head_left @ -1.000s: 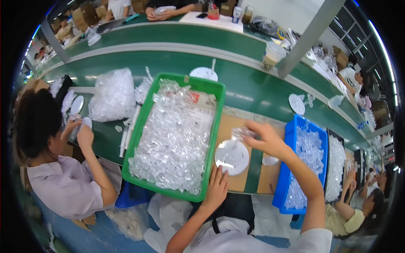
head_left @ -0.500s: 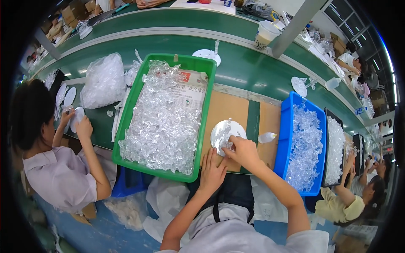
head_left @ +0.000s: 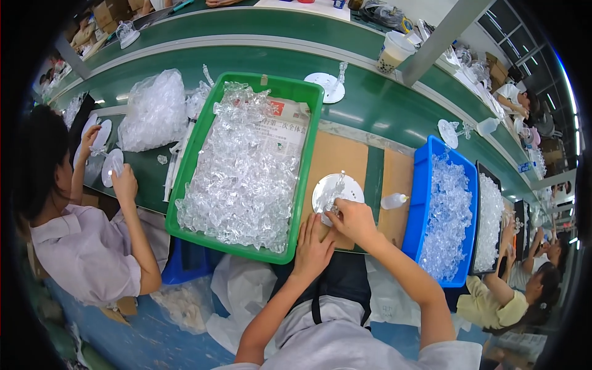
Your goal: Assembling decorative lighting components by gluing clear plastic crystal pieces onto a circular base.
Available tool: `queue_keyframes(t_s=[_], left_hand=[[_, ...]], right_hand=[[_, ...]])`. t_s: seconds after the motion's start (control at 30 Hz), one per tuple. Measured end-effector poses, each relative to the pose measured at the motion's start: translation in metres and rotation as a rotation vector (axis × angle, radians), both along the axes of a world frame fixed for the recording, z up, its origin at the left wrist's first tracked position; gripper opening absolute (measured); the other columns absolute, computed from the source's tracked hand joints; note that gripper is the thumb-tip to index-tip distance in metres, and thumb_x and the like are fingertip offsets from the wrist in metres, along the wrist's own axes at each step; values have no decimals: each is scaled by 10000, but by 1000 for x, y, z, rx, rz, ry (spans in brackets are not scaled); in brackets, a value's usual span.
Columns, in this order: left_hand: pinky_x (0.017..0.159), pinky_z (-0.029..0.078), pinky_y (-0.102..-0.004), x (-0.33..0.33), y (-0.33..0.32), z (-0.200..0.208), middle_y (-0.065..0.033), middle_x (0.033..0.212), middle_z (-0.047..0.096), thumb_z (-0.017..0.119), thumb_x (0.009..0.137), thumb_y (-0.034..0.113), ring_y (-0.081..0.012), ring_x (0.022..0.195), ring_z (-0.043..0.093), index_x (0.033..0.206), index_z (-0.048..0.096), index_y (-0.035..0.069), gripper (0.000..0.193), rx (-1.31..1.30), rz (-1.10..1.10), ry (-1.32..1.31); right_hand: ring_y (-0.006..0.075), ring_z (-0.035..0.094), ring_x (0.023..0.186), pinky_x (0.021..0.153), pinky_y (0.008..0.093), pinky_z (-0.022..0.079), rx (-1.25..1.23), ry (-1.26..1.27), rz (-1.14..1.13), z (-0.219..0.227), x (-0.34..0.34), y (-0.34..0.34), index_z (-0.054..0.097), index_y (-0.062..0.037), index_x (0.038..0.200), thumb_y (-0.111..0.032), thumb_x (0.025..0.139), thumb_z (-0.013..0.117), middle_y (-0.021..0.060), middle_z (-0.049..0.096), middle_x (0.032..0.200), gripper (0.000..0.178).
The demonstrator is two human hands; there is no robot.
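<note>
On a brown cardboard sheet in front of me lies a round white disc [head_left: 353, 191] with clear plastic parts standing on it. My right hand [head_left: 356, 222] bends over the disc's near side, thumb and fingertips pinched on a small clear plastic piece [head_left: 333, 208]. My left hand [head_left: 314, 248] rests at the near left edge of the disc, its fingers stretched out and touching the rim or just beside it. A small white squeeze bottle [head_left: 393, 201] lies to the right of the disc.
A green tray [head_left: 242, 251] of clear plastic pieces stands left, a blue bin [head_left: 412, 213] of similar pieces right. Finished-looking discs [head_left: 325, 88] sit on the green conveyor [head_left: 265, 61] beyond, near a drink cup [head_left: 394, 52]. A co-worker [head_left: 86, 246] sits at left.
The view has shifted slightly, and conveyor discs appear further right. My hands stay at the disc with little movement. The co-worker at left has raised one hand away from their disc.
</note>
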State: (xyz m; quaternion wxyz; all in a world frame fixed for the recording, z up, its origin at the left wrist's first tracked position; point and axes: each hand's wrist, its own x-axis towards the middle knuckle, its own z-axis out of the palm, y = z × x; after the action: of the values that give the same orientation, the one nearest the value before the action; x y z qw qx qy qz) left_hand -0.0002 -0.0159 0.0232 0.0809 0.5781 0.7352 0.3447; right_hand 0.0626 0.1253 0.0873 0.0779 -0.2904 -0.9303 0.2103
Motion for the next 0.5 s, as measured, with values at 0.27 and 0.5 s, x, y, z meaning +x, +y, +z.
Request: queue_keyframes(t_s=[0.27,0.5], left_hand=[[1046,246,-522,-10,12,0,-291,1317,371,615,806,281,-446,1270,302,1172,556,17,455,-13,-56,47],[1042,247,-527,-11,2,4,-291,1316,375,631,793,280,-451,1256,317,1265,504,62,535,-60,-63,33]], right_hand=[[343,622,694,593,429,494,52,-209,-18,15,-2,12,556,-33,783,-304,768,630,160,627,758,282],[352,625,789,640,431,515,467,166,-340,69,-83,195,459,7,1130,-523,715,668,198,623,862,705]])
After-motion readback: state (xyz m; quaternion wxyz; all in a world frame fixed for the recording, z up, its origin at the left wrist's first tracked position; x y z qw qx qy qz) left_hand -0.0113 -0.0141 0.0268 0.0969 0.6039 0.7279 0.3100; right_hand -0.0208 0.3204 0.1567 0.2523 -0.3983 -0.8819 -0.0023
